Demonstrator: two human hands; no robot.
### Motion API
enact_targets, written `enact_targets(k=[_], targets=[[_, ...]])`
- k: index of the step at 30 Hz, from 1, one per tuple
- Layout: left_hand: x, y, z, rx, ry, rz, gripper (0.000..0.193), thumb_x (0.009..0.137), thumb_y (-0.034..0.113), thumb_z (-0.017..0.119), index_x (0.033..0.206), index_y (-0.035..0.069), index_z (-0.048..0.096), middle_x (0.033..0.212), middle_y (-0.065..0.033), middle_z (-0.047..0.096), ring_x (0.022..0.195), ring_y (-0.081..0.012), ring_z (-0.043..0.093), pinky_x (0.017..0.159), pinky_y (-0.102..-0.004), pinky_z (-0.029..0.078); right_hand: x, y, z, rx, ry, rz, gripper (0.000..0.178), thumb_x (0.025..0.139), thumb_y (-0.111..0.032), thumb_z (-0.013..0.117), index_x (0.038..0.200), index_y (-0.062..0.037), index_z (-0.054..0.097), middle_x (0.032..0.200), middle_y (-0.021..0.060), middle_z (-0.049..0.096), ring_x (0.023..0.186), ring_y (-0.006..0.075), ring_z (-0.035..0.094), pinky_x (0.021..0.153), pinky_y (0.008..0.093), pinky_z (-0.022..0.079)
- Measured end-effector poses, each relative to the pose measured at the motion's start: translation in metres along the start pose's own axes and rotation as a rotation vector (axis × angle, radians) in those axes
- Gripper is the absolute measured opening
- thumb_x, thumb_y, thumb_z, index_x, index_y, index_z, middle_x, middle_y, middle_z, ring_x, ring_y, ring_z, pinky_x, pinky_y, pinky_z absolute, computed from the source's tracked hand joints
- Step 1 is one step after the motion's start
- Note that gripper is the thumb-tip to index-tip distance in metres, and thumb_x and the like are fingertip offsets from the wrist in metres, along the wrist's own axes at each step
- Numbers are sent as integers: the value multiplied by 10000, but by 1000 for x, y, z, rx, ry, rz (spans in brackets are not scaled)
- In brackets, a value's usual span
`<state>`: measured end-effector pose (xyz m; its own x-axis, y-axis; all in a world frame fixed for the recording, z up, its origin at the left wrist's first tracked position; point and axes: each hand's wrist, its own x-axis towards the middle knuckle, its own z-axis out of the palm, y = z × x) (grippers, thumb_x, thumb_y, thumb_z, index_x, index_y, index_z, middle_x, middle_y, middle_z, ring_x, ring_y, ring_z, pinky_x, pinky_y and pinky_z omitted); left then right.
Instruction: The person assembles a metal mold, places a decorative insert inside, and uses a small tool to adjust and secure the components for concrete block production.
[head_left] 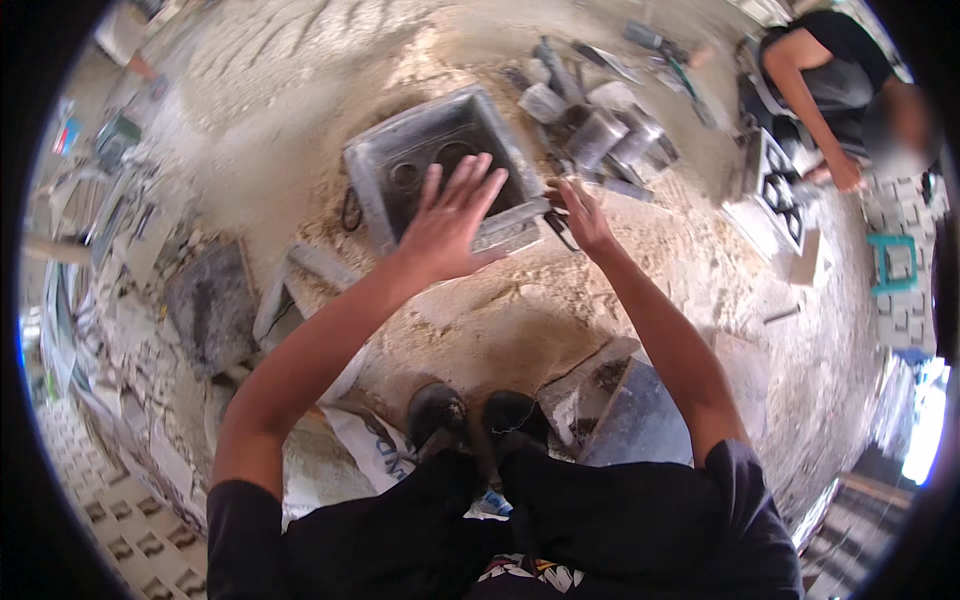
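A grey, dusty rectangular metal box [372,180] with an open top lies on the sandy ground in front of me. Rounded shapes show on its inner floor. My left hand [455,220] is open, fingers spread and palm down, over the box's near side; whether it touches the rim cannot be told. At the box's right corner, my right hand [580,213] has its fingers partly bent, thumb apart from them. A dark loop handle [561,232] sits just below that hand, and I see no firm grip on it. Another dark loop handle [351,210] hangs on the left side.
Metal cylinders [597,137] and bars lie beyond the box to the right. Stone slabs [640,415] lie near my shoes [437,412], and a dark slab [212,305] lies at left. A crouching person [822,75] works at a pale block [768,205]; a teal stool [893,264] stands nearby.
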<state>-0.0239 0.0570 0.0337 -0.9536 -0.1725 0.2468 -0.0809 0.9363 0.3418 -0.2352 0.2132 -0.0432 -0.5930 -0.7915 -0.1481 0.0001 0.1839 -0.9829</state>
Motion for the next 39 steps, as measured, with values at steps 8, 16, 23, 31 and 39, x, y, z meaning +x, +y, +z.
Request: enact_targets(k=[8, 16, 23, 31, 39], targets=[[7, -3, 33, 140, -173, -56, 801, 884, 282, 613, 1500, 84, 141, 1553, -181, 142, 1456, -287, 105, 1156, -594, 50, -27, 11, 9, -424, -103, -296, 435, 942, -104, 448, 1332, 87, 415, 1253, 287, 548, 1221, 348, 519, 1021, 370, 389], [-13, -34, -2, -195, 367, -49, 497, 917, 321, 581, 1312, 43, 470, 1411, -189, 413, 1354, -329, 353, 1132, -558, 175, 17, -39, 10, -451, 169, -512, 486, 874, -12, 417, 1353, 55, 382, 1268, 242, 506, 1212, 342, 496, 1042, 393, 369], [-84, -155, -27, -443, 439, -914, 409, 875, 245, 623, 1179, -15, 536, 1089, -209, 642, 1021, -326, 626, 868, -419, 480, 72, -94, 59, -867, 53, -597, 520, 898, -211, 588, 1338, 10, 421, 1303, 249, 485, 1207, 395, 478, 1018, 453, 386], [-86, -160, -9, -229, -169, -915, 428, 781, 225, 694, 1113, -17, 574, 1053, -259, 633, 1023, -395, 607, 875, -454, 483, 143, -103, 159, -1310, -227, -1048, 592, 921, -467, 510, 1386, -110, 422, 1389, 177, 432, 1322, 353, 372, 1095, 536, 254], [-95, -187, -42, -426, -153, -1051, 324, 816, 196, 637, 1048, -28, 605, 996, -218, 659, 903, -269, 669, 736, -411, 540, 143, -79, 180, -1290, -264, -876, 575, 923, -521, 488, 1353, -140, 469, 1281, 117, 497, 1248, 304, 419, 1069, 576, 224]])
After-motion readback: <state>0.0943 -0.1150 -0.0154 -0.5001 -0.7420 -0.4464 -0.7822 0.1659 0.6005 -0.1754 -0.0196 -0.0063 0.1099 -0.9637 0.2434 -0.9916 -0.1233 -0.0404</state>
